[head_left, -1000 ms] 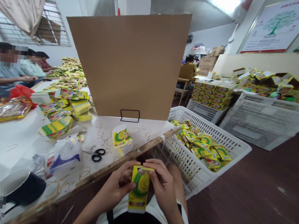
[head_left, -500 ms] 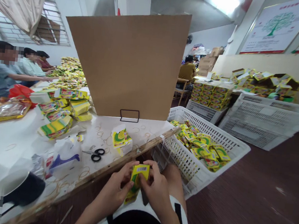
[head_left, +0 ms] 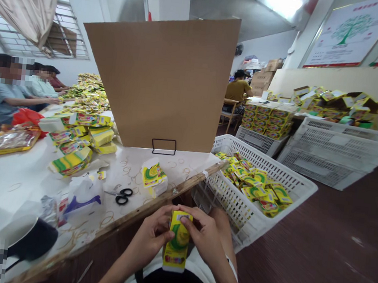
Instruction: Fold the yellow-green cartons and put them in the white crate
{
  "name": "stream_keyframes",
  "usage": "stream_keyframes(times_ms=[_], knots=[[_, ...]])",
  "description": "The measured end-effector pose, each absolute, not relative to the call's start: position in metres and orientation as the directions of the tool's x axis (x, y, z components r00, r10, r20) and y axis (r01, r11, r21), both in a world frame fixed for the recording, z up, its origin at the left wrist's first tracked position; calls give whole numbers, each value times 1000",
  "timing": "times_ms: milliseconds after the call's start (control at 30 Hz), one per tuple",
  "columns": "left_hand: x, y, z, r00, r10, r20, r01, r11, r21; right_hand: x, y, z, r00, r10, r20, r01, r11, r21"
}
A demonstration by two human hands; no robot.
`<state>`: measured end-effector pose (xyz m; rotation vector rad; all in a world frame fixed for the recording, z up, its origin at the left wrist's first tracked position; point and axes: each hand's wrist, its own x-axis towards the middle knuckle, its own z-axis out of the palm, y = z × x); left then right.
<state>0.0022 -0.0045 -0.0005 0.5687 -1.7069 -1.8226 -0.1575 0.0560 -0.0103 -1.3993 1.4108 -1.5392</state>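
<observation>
Over my lap I hold a small yellow and green carton [head_left: 177, 244] between both hands. My left hand [head_left: 152, 234] grips its left side, thumb on the front panel. My right hand [head_left: 201, 230] closes on the upper right, its thumb pressing near the barcode at the top. The carton's large front panel faces up toward me. Just beyond my hands, on the table edge, lies a yellow-printed stack of flat pieces [head_left: 154, 176]. Black-handled scissors [head_left: 123, 196] rest left of that stack.
A white plastic crate [head_left: 273, 179] of yellow cartons stands at my right. Upright cardboard [head_left: 161, 84] blocks the table's far side. Leftward are piled cartons [head_left: 84, 141], a tissue pack [head_left: 83, 198] and a dark mug [head_left: 35, 238]. Co-workers [head_left: 8, 86] sit far left.
The carton has turned in my hands, so its front panel now shows in full and its top edge faces away. My right thumb has moved up toward the barcode end.
</observation>
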Motion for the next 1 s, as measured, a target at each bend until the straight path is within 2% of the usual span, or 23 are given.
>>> stream_keyframes(times_ms=[133, 300, 367, 500, 733, 1000], knots=[[3, -6, 1, -759, -646, 74, 123, -31, 992, -161, 59, -2, -261, -934, 243, -167, -204, -965], [4, -11, 9, -815, -577, 46, 125, -98, 987, -171, 61, 3, -112, -992, 58, 11, -59, -998], [3, -12, 9, -800, -600, 31, 103, -87, 991, -173, 60, 2, -111, -994, 22, 54, -28, -998], [0, -12, 3, -738, -674, 31, 59, -18, 998, -171, 59, 2, -181, -983, 4, 49, -13, -999], [-6, -19, -2, -734, -675, 76, 77, 29, 997, -170, 59, 3, -312, -950, -21, 18, 16, -1000], [-2, -27, 0, -796, -602, 65, 143, -82, 986, -175, 58, -4, -184, -982, -48, 128, 24, -991]])
